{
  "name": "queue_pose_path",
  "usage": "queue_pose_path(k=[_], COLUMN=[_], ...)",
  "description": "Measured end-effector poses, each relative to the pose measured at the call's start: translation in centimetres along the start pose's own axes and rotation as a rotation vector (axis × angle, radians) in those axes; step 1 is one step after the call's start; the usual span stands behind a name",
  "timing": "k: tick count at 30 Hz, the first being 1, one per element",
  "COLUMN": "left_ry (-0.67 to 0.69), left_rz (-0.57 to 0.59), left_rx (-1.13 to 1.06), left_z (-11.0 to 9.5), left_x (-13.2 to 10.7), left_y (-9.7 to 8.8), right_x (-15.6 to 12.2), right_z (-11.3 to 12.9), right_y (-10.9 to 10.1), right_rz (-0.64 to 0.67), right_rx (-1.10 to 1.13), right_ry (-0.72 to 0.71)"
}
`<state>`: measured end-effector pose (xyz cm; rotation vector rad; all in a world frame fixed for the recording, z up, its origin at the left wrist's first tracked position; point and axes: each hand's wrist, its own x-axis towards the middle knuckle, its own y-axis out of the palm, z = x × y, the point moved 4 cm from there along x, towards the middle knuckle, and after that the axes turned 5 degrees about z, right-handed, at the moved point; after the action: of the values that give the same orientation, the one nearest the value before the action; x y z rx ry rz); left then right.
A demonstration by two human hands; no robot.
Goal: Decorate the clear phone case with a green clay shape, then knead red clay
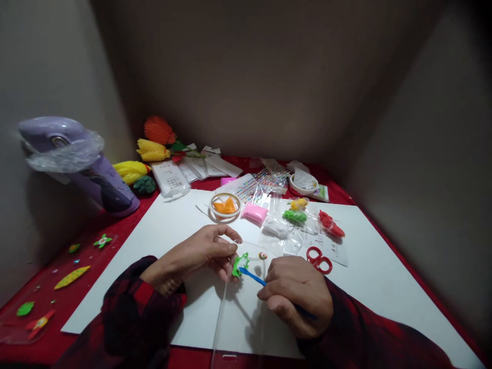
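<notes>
My left hand (203, 252) pinches the left edge of a clear plastic phone case (226, 318), holding it tilted above a white board. Closed around a blue modelling tool (251, 277), my right hand (300, 294) sits to the right of the case. The tool's tip touches a green and white clay piece (241, 265) stuck on the case, close to my left fingertips. A small round clay piece with red, white and orange (263, 255) is also on the case, near its upper right corner.
Red scissors (319, 260) lie right of my hands. Behind stand an orange clay tub (225, 206), a pink clay pack (254, 213), bagged green clay (294, 216) and red clay (331, 224). A decorated clear case (46, 292) and a purple bottle (88, 169) are at left.
</notes>
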<state>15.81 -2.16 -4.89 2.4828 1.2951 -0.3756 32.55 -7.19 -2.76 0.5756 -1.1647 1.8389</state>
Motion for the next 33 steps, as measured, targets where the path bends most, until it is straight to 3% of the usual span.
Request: queue_pose_path(k=[33], left_ry=[-0.005], left_rz=[0.002], left_rx=[-0.004], left_z=[-0.18], left_x=[-0.24], left_y=[0.22], right_x=[-0.28], right_z=[-0.14], right_y=[0.50], right_rz=[0.042], right_rx=[-0.059], right_ry=[-0.036])
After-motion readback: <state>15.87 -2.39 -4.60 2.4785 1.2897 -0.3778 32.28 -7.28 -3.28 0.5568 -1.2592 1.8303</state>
